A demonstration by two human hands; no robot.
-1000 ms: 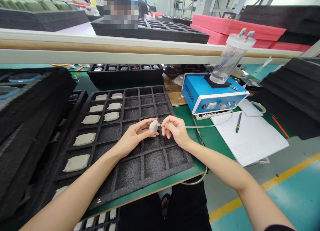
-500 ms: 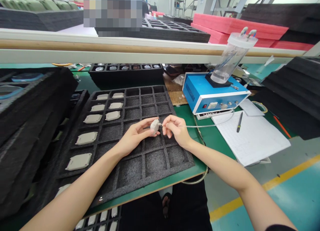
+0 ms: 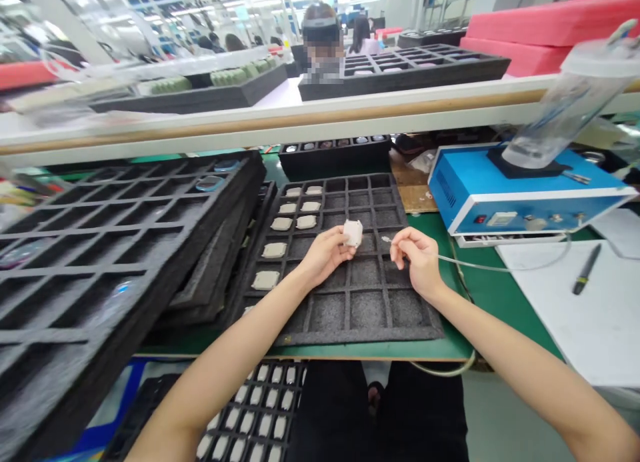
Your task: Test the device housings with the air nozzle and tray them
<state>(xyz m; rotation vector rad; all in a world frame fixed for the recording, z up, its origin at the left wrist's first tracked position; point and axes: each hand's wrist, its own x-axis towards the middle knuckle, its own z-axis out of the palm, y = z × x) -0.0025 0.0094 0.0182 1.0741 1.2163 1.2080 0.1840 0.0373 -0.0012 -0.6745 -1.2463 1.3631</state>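
Observation:
My left hand (image 3: 330, 252) grips a small off-white squarish plastic case (image 3: 353, 233) between thumb and fingers, above a black foam tray (image 3: 367, 309). To its right my right hand (image 3: 416, 255) pinches a thin clear tube (image 3: 480, 265) close to its end. The tube's small tip (image 3: 387, 239) points toward the case, with a gap between them. Similar off-white cases (image 3: 275, 250) lie in the tray's left columns. From my right hand the tube runs to the front of a blue machine (image 3: 520, 189).
A clear cylinder (image 3: 560, 115) stands on the machine. White paper (image 3: 555, 302) with a black pen (image 3: 587, 270) lies at right. Stacked foam trays (image 3: 165, 222) lean at left. Below the table edge sits another tray of cases (image 3: 260, 409). A shelf rail (image 3: 300, 125) crosses behind; a person is beyond.
The tube tip, earlier at the case, is now apart from it. The case has turned to show its broad face. My view has swung left.

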